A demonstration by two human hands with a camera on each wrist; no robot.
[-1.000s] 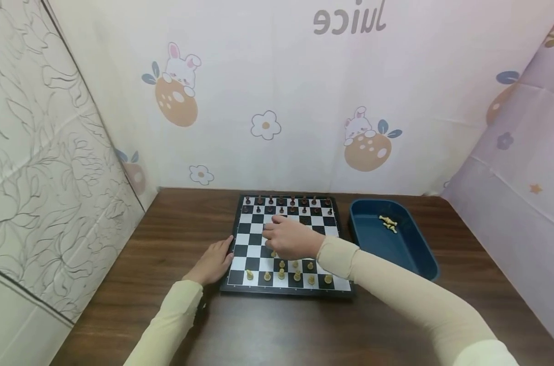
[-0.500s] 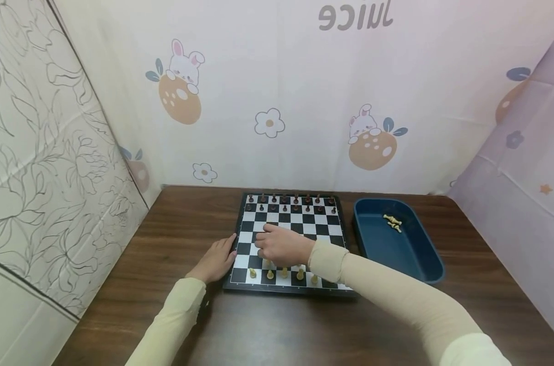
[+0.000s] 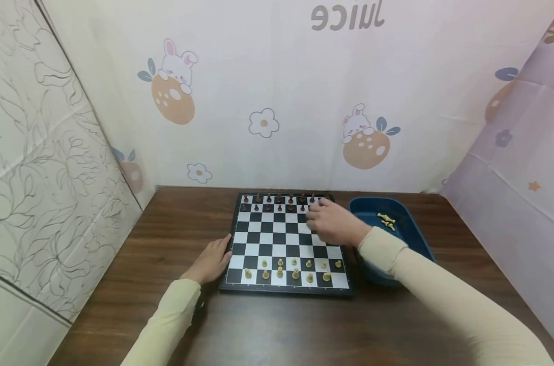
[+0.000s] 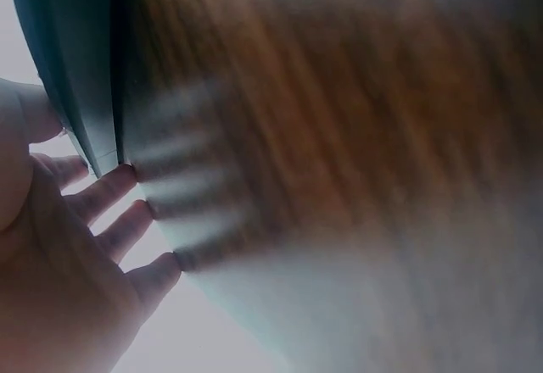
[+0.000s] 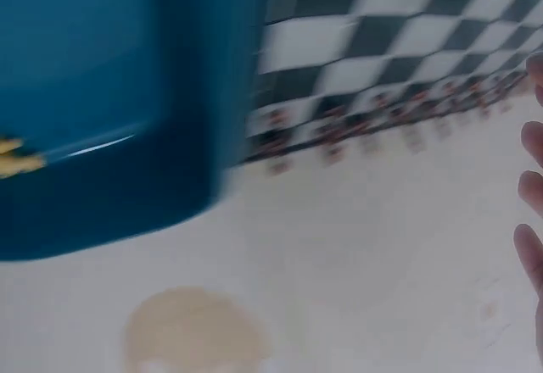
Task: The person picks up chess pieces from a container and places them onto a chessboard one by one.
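Observation:
A black-and-white chessboard (image 3: 272, 238) lies on the brown table. My left hand (image 3: 210, 261) rests at its left edge, fingers extended; in the left wrist view the fingertips (image 4: 161, 273) touch the table beside the dark board edge. Above the board's right side is my right hand (image 3: 333, 222), its fingers loosely bent with nothing seen in them. Pale pawns (image 3: 280, 262) form a row in front of larger pale chess pieces (image 3: 280, 272) on the near side. Dark chess pieces (image 3: 268, 199) fill two rows at the far side, partly hidden by the right hand.
A blue tray (image 3: 416, 229) stands right of the board, partly under the right forearm. It holds several pale chess pieces (image 3: 386, 221). A printed cloth wall (image 3: 295, 152) rises behind the table, with more walls at both sides.
My right hand has left the board's near-left squares and moved right and back, toward the tray. A pale pawn stands where it was. The left hand stays at the board's edge.

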